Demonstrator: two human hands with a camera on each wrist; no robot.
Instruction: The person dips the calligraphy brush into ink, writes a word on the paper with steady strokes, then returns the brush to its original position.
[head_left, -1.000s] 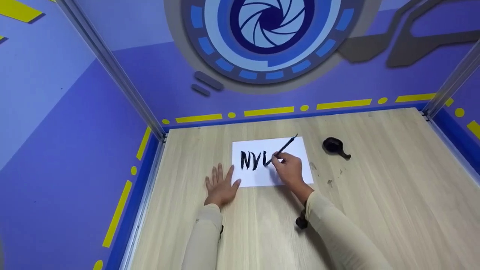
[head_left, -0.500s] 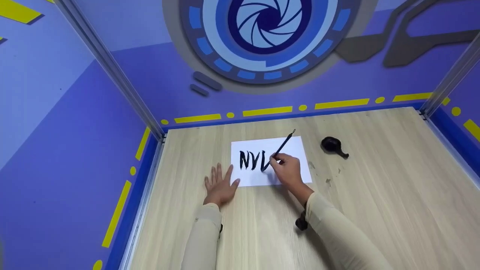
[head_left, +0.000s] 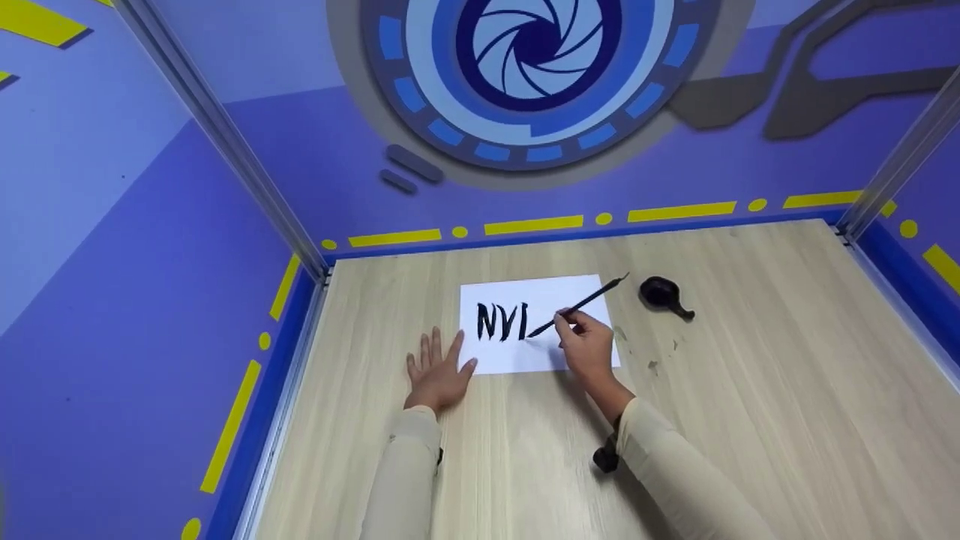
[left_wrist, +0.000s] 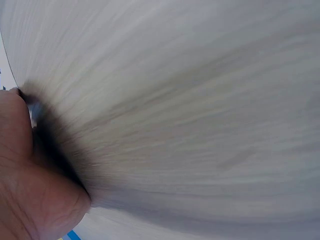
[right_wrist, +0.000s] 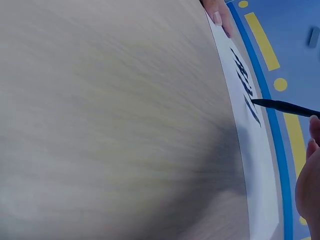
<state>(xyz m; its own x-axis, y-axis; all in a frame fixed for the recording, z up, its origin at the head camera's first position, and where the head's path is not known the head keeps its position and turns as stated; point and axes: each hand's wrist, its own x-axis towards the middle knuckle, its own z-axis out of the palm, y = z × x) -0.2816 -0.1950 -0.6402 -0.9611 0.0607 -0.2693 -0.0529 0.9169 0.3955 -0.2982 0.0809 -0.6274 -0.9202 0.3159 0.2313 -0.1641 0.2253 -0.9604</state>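
My right hand (head_left: 589,346) pinches a slim black brush (head_left: 596,295) between thumb and fingers. The handle leans up to the right, and the brush tip is just right of the foot of the last stroke. Under it lies a white sheet of paper (head_left: 517,364) bearing thick black strokes (head_left: 512,322) that look like "NVI". In the right wrist view the brush (right_wrist: 285,107) points at those strokes. My left hand (head_left: 437,381) rests flat with fingers spread, thumb and forefinger at the paper's left edge. Only its heel and thumb side (left_wrist: 35,175) show in the left wrist view.
Right of the paper a small black round pot (head_left: 660,292) with a short neck sits on the wooden table (head_left: 750,360). Dark smudges (head_left: 652,367) mark the wood nearby. Blue-purple panels (head_left: 300,180) enclose the table at the back and sides.
The third stroke has grown downward to a full upright line. My right hand has then shifted a little right, the brush tilting lower to the right. My left hand stays put.
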